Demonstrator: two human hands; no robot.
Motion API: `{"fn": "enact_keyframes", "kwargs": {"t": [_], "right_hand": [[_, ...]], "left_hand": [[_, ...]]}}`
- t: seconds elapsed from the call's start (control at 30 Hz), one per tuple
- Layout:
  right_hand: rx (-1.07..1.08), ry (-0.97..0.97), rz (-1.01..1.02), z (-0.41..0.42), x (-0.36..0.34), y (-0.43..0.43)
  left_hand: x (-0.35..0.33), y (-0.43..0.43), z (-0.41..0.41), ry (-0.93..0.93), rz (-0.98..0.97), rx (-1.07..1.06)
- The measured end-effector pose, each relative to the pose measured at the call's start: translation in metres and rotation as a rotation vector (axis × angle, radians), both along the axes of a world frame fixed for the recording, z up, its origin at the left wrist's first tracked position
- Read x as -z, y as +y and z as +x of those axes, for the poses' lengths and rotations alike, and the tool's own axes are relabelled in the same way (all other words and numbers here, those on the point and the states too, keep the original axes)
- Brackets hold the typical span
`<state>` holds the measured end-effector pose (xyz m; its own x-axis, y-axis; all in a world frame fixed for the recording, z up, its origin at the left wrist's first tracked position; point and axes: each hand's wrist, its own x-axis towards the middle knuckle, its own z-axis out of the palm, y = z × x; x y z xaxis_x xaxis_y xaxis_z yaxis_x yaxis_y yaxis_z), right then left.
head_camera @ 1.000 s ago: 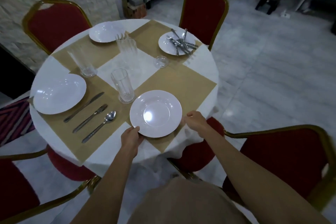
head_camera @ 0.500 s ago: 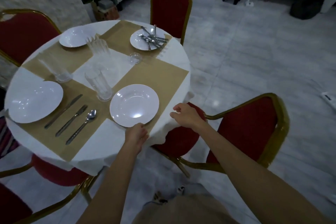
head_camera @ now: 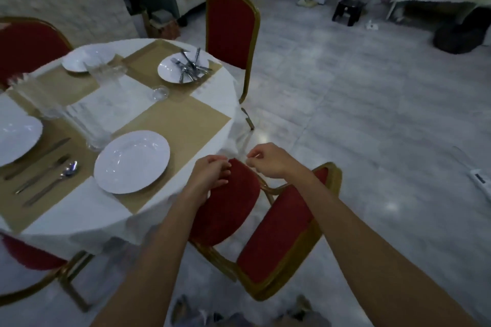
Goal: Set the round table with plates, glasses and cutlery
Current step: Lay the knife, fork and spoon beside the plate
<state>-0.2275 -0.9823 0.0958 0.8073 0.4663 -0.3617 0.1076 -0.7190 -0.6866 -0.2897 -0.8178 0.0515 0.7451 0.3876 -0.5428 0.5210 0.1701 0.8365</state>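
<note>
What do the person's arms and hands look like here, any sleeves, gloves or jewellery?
Both forearms are bare as far as the picture shows, with no sleeve in view. The left hand and right hand wear no gloves, and no watch or bracelet shows at either wrist. Rings are too blurred to rule out.

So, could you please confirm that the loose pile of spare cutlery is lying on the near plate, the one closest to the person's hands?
Not quite: the pile of cutlery is lying on the far plate, beside the red chair at the table's far side. The near plate is bare. The head view shows this.
</note>
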Motion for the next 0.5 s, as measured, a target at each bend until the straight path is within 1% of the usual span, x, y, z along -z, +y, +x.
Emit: {"fn": "enact_keyframes", "kwargs": {"t": [0.1,0.17,0.23,0.3,0.43,0.5], "right_hand": [[-0.045,0.028,0.038,0.019,-0.008,-0.048],[-0.069,0.054,0.030,0.027,-0.012,-0.072],[-0.142,0.039,0.002,0.038,-0.013,-0.088],[-0.195,0.015,-0.020,0.054,-0.012,-0.099],[-0.222,-0.046,-0.025,0.086,-0.001,-0.107],[-0.258,-0.035,-0.029,0.102,0.003,-0.109]], "left_hand": [[0.000,-0.051,0.019,0.001,-0.027,-0.035],[-0.003,-0.079,0.024,0.014,-0.039,-0.035],[-0.006,-0.098,0.030,-0.003,-0.031,-0.042],[-0.009,-0.112,0.037,0.001,-0.021,-0.059],[-0.010,-0.123,0.054,0.015,0.013,-0.108],[-0.002,-0.121,0.068,0.027,0.025,-0.138]]}}
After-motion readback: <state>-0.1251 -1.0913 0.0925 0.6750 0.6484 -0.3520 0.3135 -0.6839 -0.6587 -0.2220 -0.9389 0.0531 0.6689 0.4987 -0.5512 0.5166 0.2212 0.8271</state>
